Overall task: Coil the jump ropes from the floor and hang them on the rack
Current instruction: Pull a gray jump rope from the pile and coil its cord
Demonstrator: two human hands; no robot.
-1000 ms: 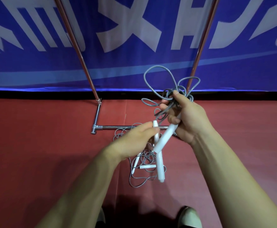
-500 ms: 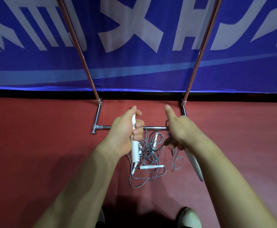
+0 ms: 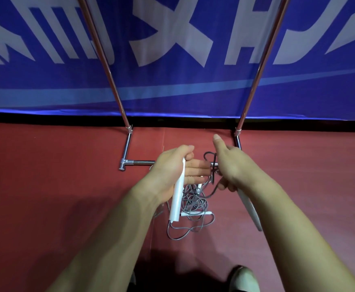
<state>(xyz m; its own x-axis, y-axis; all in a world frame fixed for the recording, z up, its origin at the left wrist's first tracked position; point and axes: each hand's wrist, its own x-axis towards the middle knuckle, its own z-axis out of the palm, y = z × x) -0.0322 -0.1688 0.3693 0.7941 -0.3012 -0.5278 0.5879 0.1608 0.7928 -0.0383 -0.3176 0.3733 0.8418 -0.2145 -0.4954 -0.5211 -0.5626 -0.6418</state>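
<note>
Tangled grey jump ropes near rack

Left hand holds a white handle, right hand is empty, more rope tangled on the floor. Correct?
No. The right hand grips the other handle and grey cord, as the head view shows. The left hand does hold a white handle, and more rope lies tangled on the floor.

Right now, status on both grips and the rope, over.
Left grip pinches one white plastic jump-rope handle. Right grip holds the other white handle, grey cord looped between. More tangled grey rope lies on the red floor.
</note>
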